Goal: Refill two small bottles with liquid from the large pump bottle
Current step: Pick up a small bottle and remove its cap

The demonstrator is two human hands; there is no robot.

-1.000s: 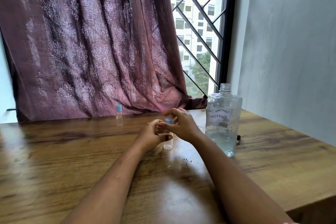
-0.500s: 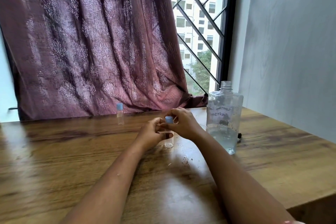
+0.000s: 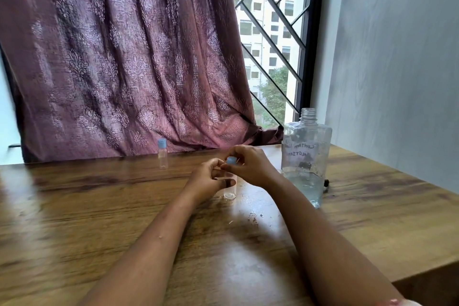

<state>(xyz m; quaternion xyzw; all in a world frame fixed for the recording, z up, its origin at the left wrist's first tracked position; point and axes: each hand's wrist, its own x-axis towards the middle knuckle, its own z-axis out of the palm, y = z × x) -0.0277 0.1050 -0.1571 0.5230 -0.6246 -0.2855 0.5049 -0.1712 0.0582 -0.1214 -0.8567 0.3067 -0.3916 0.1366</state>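
A small clear bottle (image 3: 229, 190) stands upright on the wooden table (image 3: 99, 206) in the middle. My left hand (image 3: 206, 181) grips its body. My right hand (image 3: 250, 166) pinches its blue cap (image 3: 231, 160) at the bottle's top. A second small clear bottle (image 3: 162, 154) with a blue cap stands alone farther back on the left. The large clear bottle (image 3: 306, 156) stands to the right of my hands, its neck bare with no pump on it, and liquid fills about its lower third.
A maroon patterned curtain (image 3: 119, 57) hangs behind the table. A barred window (image 3: 270, 40) is at the back right and a grey wall (image 3: 397, 57) runs along the right. A small dark object (image 3: 325, 184) lies behind the large bottle. Crumbs or drops (image 3: 253, 216) dot the table.
My hands stay on the small bottle and its cap. The fingers of my right hand have shifted slightly around the cap. The view has tilted up a little.
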